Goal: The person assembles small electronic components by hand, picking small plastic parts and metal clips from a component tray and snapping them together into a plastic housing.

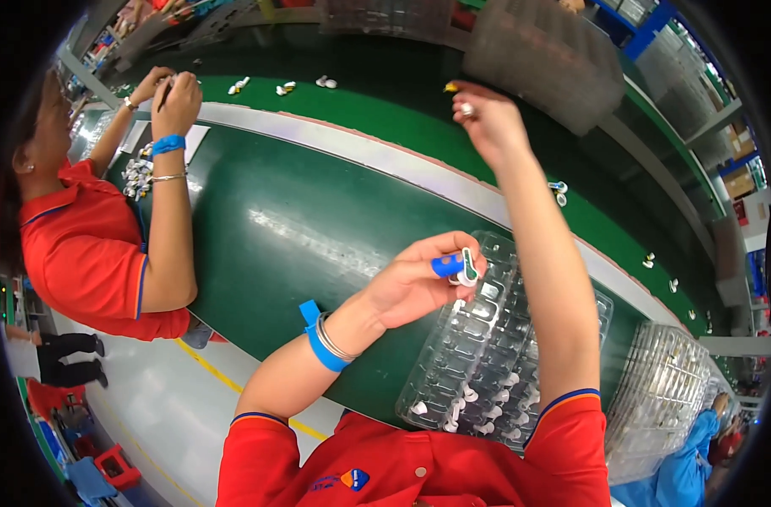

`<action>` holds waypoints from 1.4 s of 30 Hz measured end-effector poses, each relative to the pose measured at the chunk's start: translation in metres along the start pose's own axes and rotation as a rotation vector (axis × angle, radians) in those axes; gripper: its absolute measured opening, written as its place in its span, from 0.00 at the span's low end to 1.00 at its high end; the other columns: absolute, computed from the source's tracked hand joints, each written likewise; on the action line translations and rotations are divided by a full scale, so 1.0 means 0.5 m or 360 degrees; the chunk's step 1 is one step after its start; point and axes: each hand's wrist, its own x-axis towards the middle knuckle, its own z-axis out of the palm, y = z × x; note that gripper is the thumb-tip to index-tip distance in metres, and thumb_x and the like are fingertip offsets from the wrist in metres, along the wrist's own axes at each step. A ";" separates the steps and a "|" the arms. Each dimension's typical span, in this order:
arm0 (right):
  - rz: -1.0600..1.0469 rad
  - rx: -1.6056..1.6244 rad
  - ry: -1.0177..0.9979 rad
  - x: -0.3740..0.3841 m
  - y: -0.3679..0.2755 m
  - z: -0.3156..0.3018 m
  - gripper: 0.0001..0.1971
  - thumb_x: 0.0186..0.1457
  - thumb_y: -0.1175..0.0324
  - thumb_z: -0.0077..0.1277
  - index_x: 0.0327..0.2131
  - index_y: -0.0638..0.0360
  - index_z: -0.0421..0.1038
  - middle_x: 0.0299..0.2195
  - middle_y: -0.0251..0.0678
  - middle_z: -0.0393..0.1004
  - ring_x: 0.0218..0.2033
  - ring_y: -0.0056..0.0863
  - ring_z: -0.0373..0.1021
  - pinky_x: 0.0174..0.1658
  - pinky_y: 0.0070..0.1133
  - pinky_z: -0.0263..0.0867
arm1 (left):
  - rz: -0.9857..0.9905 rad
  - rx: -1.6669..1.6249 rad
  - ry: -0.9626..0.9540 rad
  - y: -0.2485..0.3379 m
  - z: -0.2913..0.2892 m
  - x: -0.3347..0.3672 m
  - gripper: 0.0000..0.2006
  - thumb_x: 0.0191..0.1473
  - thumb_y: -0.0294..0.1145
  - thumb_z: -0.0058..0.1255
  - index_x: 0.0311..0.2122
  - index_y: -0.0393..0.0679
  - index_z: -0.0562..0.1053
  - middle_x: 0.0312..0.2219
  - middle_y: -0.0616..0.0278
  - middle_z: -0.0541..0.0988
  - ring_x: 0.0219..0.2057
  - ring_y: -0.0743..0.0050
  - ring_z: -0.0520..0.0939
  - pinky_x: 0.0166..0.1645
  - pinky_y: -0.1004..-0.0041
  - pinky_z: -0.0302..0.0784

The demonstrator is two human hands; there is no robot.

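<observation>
My left hand (pixel 411 283) is raised over the near part of the bench, closed in a pinch. It holds a small white plastic part (pixel 467 269) with a dark green inside, like an earbud shell. A blue cover wraps one of its digits. My right hand (pixel 493 125) reaches out over the green conveyor belt, fingers bent around a small white piece (pixel 467 110) whose kind I cannot make out. Something yellow shows at a fingertip. Below my hands lies a clear plastic tray (pixel 428 372) with many pockets; several white parts (pixel 491 412) sit in its near pockets.
White parts (pixel 326 82) lie spaced along the belt (pixel 385 118), beyond a pale rail (pixel 360 144). At left a co-worker in red (pixel 90 245) works beside a heap of white parts (pixel 137 176). Stacked clear trays (pixel 664 380) stand at right. Translucent bins (pixel 546 59) sit across the belt.
</observation>
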 end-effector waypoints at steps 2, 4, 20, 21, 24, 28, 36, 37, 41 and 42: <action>0.0087 0.0455 0.0108 0.000 -0.050 -0.074 0.08 0.50 0.74 0.43 0.33 0.68 0.66 0.25 0.39 0.66 0.26 0.25 0.61 0.28 0.20 0.61 | -0.0031 -0.0010 0.0004 -0.002 -0.001 0.008 0.13 0.47 0.35 0.48 0.37 0.41 0.63 0.29 0.62 0.66 0.27 0.78 0.67 0.36 0.75 0.62; 0.0178 0.0594 0.0241 -0.016 -0.091 -0.134 0.06 0.50 0.72 0.43 0.29 0.66 0.64 0.23 0.37 0.63 0.24 0.23 0.58 0.25 0.18 0.56 | -0.0059 0.0011 0.0056 -0.006 -0.004 0.011 0.13 0.47 0.35 0.48 0.37 0.42 0.63 0.29 0.62 0.66 0.26 0.78 0.68 0.35 0.75 0.61; 0.0225 -0.1795 -0.0100 -0.053 -0.149 -0.239 0.10 0.40 0.65 0.56 0.26 0.61 0.73 0.17 0.29 0.67 0.14 0.15 0.56 0.14 0.15 0.48 | -0.0071 0.0020 0.0075 -0.021 -0.019 0.015 0.10 0.50 0.31 0.45 0.37 0.40 0.66 0.31 0.60 0.70 0.26 0.77 0.68 0.33 0.79 0.65; 0.0271 -0.1855 -0.0142 -0.060 -0.155 -0.241 0.11 0.40 0.65 0.56 0.26 0.61 0.73 0.17 0.29 0.66 0.14 0.16 0.56 0.14 0.15 0.48 | -0.0076 0.0017 0.0074 -0.022 -0.017 0.016 0.10 0.50 0.31 0.45 0.37 0.40 0.66 0.31 0.60 0.70 0.26 0.77 0.68 0.33 0.79 0.65; 0.0404 -0.1974 -0.0241 -0.072 -0.168 -0.243 0.11 0.40 0.64 0.57 0.27 0.59 0.73 0.19 0.27 0.67 0.17 0.14 0.57 0.16 0.13 0.50 | -0.0068 0.0050 0.0105 -0.021 -0.015 0.016 0.10 0.50 0.31 0.45 0.37 0.40 0.66 0.30 0.60 0.70 0.26 0.77 0.68 0.33 0.79 0.65; 0.0423 -0.2121 -0.0404 -0.099 -0.169 -0.236 0.11 0.38 0.66 0.57 0.27 0.59 0.73 0.19 0.25 0.67 0.19 0.12 0.59 0.17 0.13 0.51 | -0.0072 0.0051 0.0100 -0.021 -0.019 0.019 0.10 0.50 0.32 0.45 0.37 0.40 0.65 0.30 0.60 0.70 0.26 0.78 0.69 0.33 0.79 0.65; -0.0079 -0.2490 -0.0473 -0.075 -0.131 -0.206 0.13 0.34 0.76 0.56 0.30 0.62 0.73 0.19 0.35 0.69 0.22 0.24 0.66 0.28 0.21 0.62 | -0.0067 0.0045 0.0111 -0.019 -0.019 0.014 0.11 0.49 0.32 0.46 0.37 0.39 0.65 0.30 0.60 0.70 0.26 0.77 0.69 0.33 0.78 0.65; -0.0077 -0.2486 -0.0471 -0.066 -0.118 -0.198 0.13 0.34 0.76 0.56 0.30 0.62 0.73 0.19 0.35 0.69 0.22 0.24 0.66 0.28 0.21 0.62 | -0.0072 0.0038 0.0109 -0.020 -0.019 0.014 0.11 0.49 0.32 0.46 0.38 0.39 0.65 0.30 0.60 0.70 0.26 0.77 0.69 0.34 0.78 0.65; -0.0477 -0.2523 -0.0383 -0.053 -0.068 -0.125 0.17 0.42 0.73 0.49 0.40 0.48 0.70 0.27 0.38 0.72 0.29 0.32 0.69 0.34 0.25 0.64 | -0.0049 0.0007 0.0114 -0.016 -0.021 0.011 0.12 0.48 0.30 0.46 0.38 0.39 0.65 0.31 0.59 0.70 0.26 0.76 0.69 0.34 0.77 0.65; -0.0502 -0.2569 -0.0398 -0.052 -0.053 -0.114 0.17 0.42 0.72 0.49 0.40 0.47 0.70 0.29 0.39 0.72 0.32 0.33 0.69 0.36 0.25 0.64 | -0.0070 0.0004 0.0098 -0.015 -0.019 0.012 0.12 0.48 0.30 0.46 0.38 0.39 0.65 0.31 0.59 0.70 0.26 0.76 0.69 0.34 0.77 0.65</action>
